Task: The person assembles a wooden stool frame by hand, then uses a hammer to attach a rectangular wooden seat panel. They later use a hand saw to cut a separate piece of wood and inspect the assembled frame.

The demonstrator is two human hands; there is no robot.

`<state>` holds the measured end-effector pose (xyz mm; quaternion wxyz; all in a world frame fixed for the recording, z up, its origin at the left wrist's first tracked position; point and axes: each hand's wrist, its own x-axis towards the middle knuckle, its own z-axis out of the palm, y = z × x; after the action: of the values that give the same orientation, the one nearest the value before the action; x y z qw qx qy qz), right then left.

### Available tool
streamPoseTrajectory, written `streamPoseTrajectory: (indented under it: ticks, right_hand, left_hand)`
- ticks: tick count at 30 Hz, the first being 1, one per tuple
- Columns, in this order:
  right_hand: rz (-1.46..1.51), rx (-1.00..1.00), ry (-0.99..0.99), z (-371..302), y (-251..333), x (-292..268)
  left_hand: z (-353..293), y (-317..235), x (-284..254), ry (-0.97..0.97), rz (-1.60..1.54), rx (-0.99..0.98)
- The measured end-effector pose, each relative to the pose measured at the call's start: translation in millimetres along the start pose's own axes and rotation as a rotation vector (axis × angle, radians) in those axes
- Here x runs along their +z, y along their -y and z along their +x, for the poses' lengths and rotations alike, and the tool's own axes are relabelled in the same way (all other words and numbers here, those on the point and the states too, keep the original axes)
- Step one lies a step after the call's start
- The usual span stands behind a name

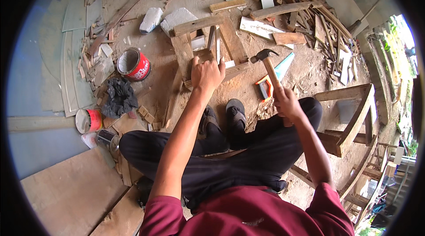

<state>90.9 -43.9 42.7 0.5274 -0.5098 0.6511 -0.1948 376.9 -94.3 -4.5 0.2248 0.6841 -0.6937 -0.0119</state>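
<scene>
My left hand [207, 75] is at the near side of a small wooden frame [233, 43], built like a stool, with its fingers curled over the near board. The fingertips are partly hidden behind the knuckles. My right hand [287, 103] is closed round the wooden handle of a claw hammer [271, 68]. The dark hammer head is raised just right of the frame, apart from it. Below the hammer, a handsaw [283, 65] with a blue blade and an orange and black handle lies on the ground.
To the left stand a red paint can [141, 68], a smaller red can [94, 120] and a crumpled black plastic bag [119, 97]. Scrap wood [321, 32] is piled at the far right. Another wooden frame [356, 123] stands by my right knee. Pale blocks [152, 20] lie beyond the stool-like frame.
</scene>
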Motion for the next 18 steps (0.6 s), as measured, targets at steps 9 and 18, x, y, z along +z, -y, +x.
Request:
streamPoseTrajectory:
  ticks: [9,18]
  right_hand:
    - [0.100,-0.016,0.066,17.0,-8.8,-0.4]
    - [0.059,-0.052,0.041,1.1,15.7,21.7]
  left_hand:
    - [-2.2,2.2,3.5,-0.002,-0.029,-0.009]
    - [-5.7,8.4,0.9,0.004,0.006,-0.002]
